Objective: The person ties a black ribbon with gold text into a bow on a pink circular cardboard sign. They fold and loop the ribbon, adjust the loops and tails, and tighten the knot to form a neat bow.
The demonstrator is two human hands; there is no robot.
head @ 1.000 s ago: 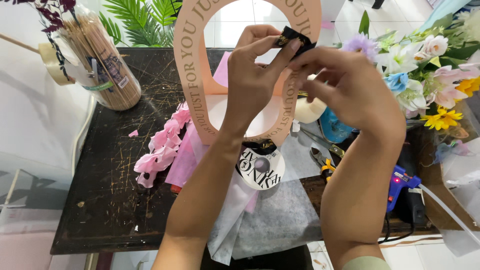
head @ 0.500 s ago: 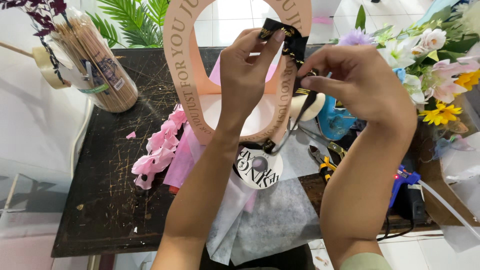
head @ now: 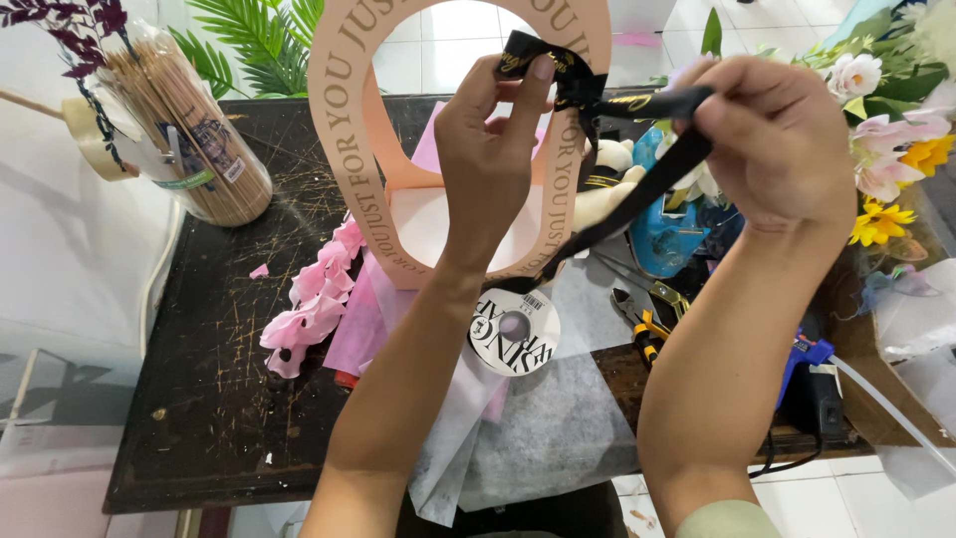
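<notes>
Left hand (head: 488,159) is raised in front of the peach ring-shaped gift box (head: 349,149), thumb and fingers pinched on a loop of black ribbon (head: 637,194) right at the top right of the ring's handle. Right hand (head: 782,139) is closed around the same ribbon just to the right, fingers curled over it; one strand runs level between the two hands, a second strand drops diagonally down-left from the right hand across the ring's right side toward its base. So both hands are grasping ribbon, neither is free. The box stands upright on the dark scratched table (head: 219,399), with lettering round the ring and a white inner pocket low in the opening. At its foot, touching the front, lies a ribbon spool (head: 515,331) flat on white tissue paper (head: 558,428) that hangs over the table's near edge. Left of the box: a stem of pink artificial flowers (head: 314,309) on pink paper sheet. Far left corner: clear tub of wooden skewers (head: 189,149) with dark purple sprigs over it, green palm leaves (head: 259,40) behind. Right of the box: yellow-handled pliers (head: 642,319), a blue object partly hidden by the right forearm, a blue glue gun (head: 807,364) at the table edge, and a bunch of mixed artificial flowers (head: 891,120) in pink, white and yellow, at the far right.
</notes>
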